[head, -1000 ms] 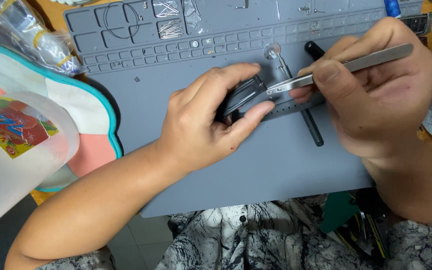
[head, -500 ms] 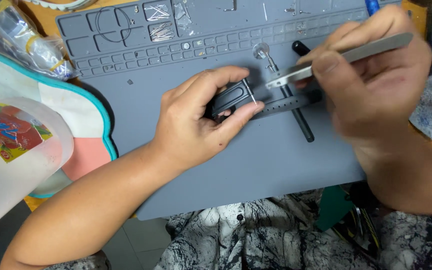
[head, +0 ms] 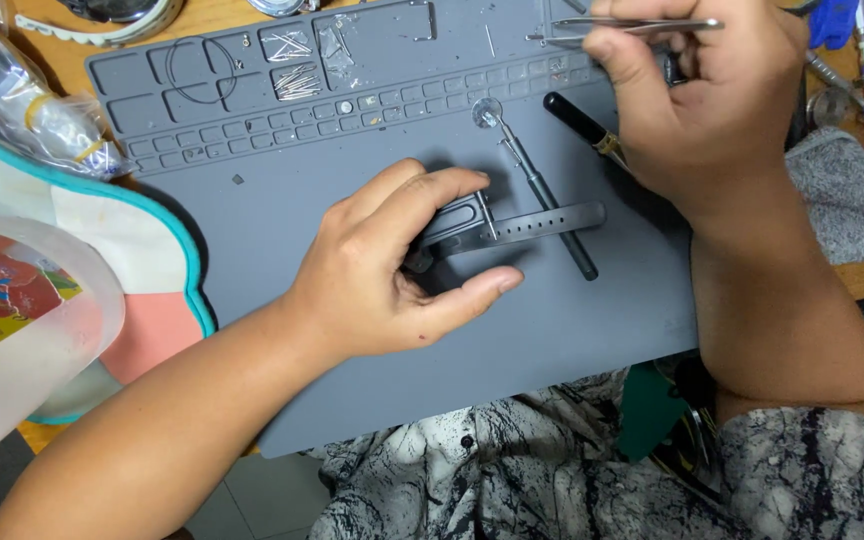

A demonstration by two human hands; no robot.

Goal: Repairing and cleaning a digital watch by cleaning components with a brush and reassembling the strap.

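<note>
So we've got a grey work mat [head: 552, 330] in front of us, with little moulded compartments along its far edge. Our left hand [head: 392, 270] sits in the middle of it, fingers curled down around a dark watch [head: 442, 235], thumb stretched out on the near side. We can't really see the watch body, the hand covers most of it. Its grey strap [head: 542, 222] sticks out to the right, flat on the mat, lying across a thin screwdriver [head: 542, 195]. Our right hand [head: 702, 110] is up at the far right, fingers pinched shut on a pair of metal tweezers [head: 632, 25] pointing left over the compartments. A black pen-like tool [head: 582, 122] lies just beside that hand. On the left there's a translucent plastic tub [head: 22, 330].
</note>
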